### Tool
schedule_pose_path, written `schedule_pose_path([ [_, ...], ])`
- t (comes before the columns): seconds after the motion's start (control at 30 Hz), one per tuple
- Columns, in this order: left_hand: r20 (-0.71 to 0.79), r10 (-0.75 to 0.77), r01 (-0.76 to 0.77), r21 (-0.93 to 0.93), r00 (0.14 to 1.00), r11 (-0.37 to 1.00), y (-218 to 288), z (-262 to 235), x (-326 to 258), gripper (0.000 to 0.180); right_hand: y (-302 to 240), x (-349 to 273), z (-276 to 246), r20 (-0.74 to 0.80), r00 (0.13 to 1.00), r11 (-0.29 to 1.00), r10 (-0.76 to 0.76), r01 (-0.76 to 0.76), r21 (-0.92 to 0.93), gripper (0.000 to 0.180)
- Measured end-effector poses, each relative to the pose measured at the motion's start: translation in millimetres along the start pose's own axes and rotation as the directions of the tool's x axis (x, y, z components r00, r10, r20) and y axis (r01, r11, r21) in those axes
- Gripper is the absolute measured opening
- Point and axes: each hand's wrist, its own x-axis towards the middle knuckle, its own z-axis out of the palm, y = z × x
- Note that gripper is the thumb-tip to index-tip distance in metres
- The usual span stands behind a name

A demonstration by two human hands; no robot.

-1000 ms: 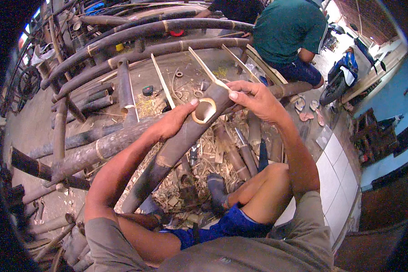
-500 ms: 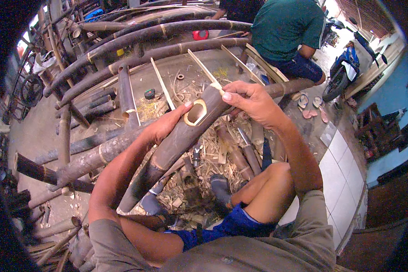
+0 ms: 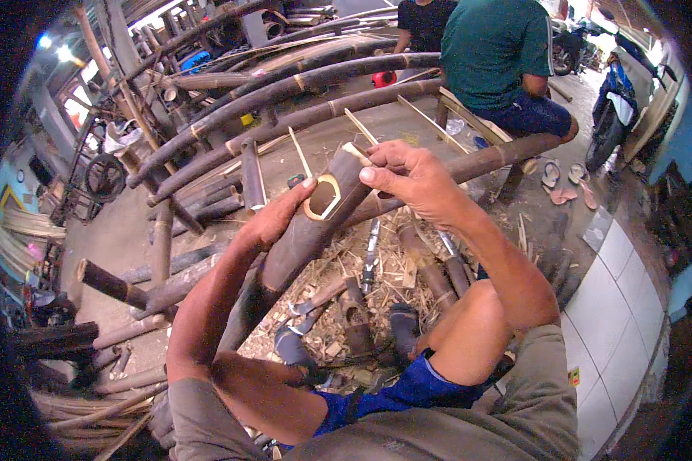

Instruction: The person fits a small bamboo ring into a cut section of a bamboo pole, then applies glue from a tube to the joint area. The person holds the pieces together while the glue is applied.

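A thick dark bamboo pole [image 3: 294,257] slants up and away from between my legs. Near its far end an oval hole with a pale cut rim [image 3: 333,206] opens on the upper side. My left hand [image 3: 273,219] grips the pole's left side, thumb resting beside the hole. At the far end, my right hand [image 3: 415,180] holds the pole with thumb and fingers closed around its right edge. The undersides of both grips are hidden by the pole.
Wood shavings [image 3: 392,269] cover the ground around my feet, with a bladed tool [image 3: 370,250] among them. A long bamboo frame [image 3: 300,123] with thin slats lies ahead. A person in a green shirt [image 3: 492,46] sits beyond it. Sandals [image 3: 561,184] and a motorbike [image 3: 613,107] are at right.
The view has swung left and up, so the surroundings sit farther right and lower. Both hands keep their hold on the bamboo pole, which has barely moved in view.
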Motion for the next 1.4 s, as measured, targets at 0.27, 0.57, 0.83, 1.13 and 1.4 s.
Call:
schedule_pose_path([
  [0.27,-0.192,0.037,-0.013,0.127,0.981,0.992,21,7,-37,0.066,-26,-4,-1,0.098,0.995,0.988,-0.022,0.007,0.152,0.037],
  [0.57,-0.03,-0.108,0.105,-0.087,0.994,0.991,-6,24,-23,0.071,-6,-10,-8,0.179,0.974,0.985,0.139,-0.155,0.081,0.035],
  [0.83,0.14,-0.192,0.216,-0.184,0.971,0.959,-149,43,2,0.071,55,-62,28,0.367,0.765,0.827,0.529,-0.561,-0.022,0.044],
  [1.13,0.16,-0.262,0.252,0.08,0.952,0.964,-307,43,19,0.078,155,-139,103,0.429,0.376,0.353,0.821,-0.926,0.136,0.044],
  [1.4,0.22,-0.387,0.384,0.056,0.896,0.921,-400,56,15,0.094,244,-235,172,0.369,0.33,0.215,0.869,-0.923,0.32,0.039],
])
